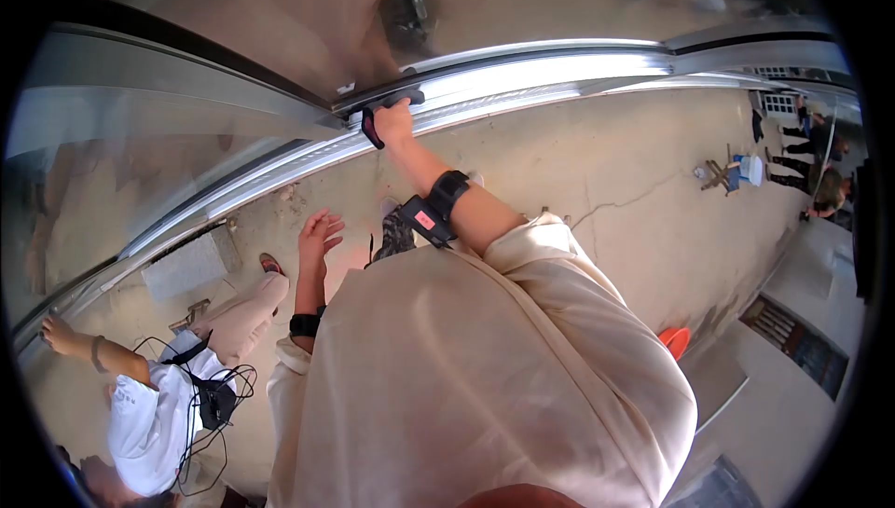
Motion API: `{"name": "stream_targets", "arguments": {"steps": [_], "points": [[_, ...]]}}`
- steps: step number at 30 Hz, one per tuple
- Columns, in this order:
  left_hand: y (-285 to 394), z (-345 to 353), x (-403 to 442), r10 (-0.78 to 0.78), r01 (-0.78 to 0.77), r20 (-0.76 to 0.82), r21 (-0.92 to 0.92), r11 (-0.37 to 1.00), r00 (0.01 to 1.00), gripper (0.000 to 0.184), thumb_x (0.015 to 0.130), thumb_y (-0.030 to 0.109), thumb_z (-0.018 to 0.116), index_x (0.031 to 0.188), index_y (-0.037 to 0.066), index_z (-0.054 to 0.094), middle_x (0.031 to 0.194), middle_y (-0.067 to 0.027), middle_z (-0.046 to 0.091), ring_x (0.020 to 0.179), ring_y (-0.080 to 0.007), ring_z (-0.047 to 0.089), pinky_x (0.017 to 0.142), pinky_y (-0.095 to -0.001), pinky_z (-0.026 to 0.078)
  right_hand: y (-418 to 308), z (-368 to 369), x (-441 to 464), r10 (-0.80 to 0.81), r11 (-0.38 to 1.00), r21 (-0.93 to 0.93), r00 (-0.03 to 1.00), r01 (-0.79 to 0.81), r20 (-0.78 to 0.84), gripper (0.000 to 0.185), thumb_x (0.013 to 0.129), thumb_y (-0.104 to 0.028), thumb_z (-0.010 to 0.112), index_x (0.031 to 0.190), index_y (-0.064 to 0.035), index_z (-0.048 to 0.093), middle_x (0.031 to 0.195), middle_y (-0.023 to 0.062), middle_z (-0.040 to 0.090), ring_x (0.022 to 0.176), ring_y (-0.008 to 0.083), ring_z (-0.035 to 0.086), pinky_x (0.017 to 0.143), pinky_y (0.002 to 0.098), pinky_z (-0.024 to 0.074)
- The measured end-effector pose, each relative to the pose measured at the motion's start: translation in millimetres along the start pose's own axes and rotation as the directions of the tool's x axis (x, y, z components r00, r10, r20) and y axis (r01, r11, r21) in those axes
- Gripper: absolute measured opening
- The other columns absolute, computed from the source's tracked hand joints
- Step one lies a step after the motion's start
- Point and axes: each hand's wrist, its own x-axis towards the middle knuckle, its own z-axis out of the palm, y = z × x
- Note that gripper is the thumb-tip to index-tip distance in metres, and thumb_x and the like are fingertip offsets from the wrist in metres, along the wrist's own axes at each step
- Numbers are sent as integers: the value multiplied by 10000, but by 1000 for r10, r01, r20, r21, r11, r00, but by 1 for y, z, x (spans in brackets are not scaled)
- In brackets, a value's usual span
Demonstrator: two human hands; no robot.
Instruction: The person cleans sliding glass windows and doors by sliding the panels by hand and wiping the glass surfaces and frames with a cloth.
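Note:
My right hand (395,119) reaches forward to the silver metal window frame (559,72). Its fingers are closed round a small dark object (403,98) that lies against the frame's lower rail; its kind cannot be made out. A black band with some red sits around that wrist, and a black device (428,220) is strapped to the forearm. Below and to the left, my left hand (322,231) hangs in the air with loosely spread fingers and nothing in it. Glass panes (261,5) rise beyond the rail, showing reflections.
At the left, a co-worker in a white shirt (149,429) has a hand (61,336) at the frame. A pale slab (191,263) lies near the wall. Farther right are a stool (720,173) with a bucket (750,170), people (825,158) and a red-orange object (675,341).

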Motion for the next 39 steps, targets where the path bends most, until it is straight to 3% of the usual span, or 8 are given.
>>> {"name": "stream_targets", "arguments": {"steps": [3, 6, 9, 19, 31, 34, 36, 39], "points": [[3, 13, -1, 1, -1, -20, -5, 1000, 1000, 306, 931, 225, 495, 1206, 92, 514, 1081, -77, 620, 961, -178, 616, 744, -300, 504, 24, 5, 34, 97, 935, 286, 926, -211, 364, 328, 850, -98, 500, 1127, 71, 455, 958, 191, 629, 900, 315, 611, 829, 387, 484], [10, 29, 0, 20, -21, -11, -5, 1000, 1000, 300, 930, 227, 495, 1196, 91, 518, 1076, -73, 621, 953, -173, 621, 740, -293, 507, 9, -65, 47, 117, 451, 642, 754, -620, 646, 236, 924, -74, 409, 1099, 69, 473, 1012, 198, 588, 920, 304, 586, 806, 433, 499], [12, 42, -8, 47, -48, -22, -37, 998, 999, 297, 928, 228, 497, 1191, 90, 518, 1071, -66, 622, 952, -171, 622, 741, -291, 507, 22, -139, 89, 155, 277, 755, 803, -594, 575, 227, 916, -78, 412, 1082, 64, 475, 1041, 214, 578, 948, 350, 581, 821, 502, 500], [-27, 56, -28, -60, 52, -63, -118, 992, 996, 312, 928, 219, 491, 1212, 91, 509, 1081, -63, 618, 967, -173, 616, 757, -290, 505, 48, -275, 195, -107, 787, 570, 962, 236, -250, 327, 822, -2, 607, 1139, 15, 527, 1025, 82, 597, 854, 197, 608, 731, 290, 531], [-12, 19, -19, 13, -16, -49, -75, 997, 999, 298, 933, 227, 485, 1203, 108, 527, 1105, -73, 617, 965, -173, 619, 742, -292, 509, 15, -18, 10, -58, 996, 71, 997, 61, -42, 736, 790, -182, 593, 1353, 129, 235, 1204, 325, 500, 1166, 393, 478, 974, 350, 368], [0, 24, -12, 17, -17, -30, -6, 1000, 999, 307, 937, 236, 481, 1212, 106, 518, 1111, -78, 615, 983, -175, 613, 755, -294, 506, 16, -11, 19, -33, 989, 137, 983, 58, -183, 519, 808, -135, 583, 1228, 126, 428, 1062, 249, 599, 990, 322, 595, 874, 351, 453], [8, 40, 0, 34, -35, 39, 13, 999, 999, 312, 938, 242, 479, 1213, 100, 514, 1115, -80, 614, 990, -181, 611, 760, -299, 506, 19, -45, 30, 70, 713, 567, 847, -412, 527, 309, 843, -99, 520, 1089, 87, 518, 950, 210, 629, 834, 293, 629, 773, 384, 518], [36, 70, -3, 6, -9, 189, 16, 1000, 982, 404, 945, 315, 465, 1260, 62, 472, 1143, -99, 598, 1032, -219, 596, 809, -328, 496, 14, -119, 23, -109, 549, 604, 666, -578, 738, 270, 881, -186, 485, 1035, 28, 541, 896, 144, 632, 783, 252, 623, 708, 391, 557]]}}
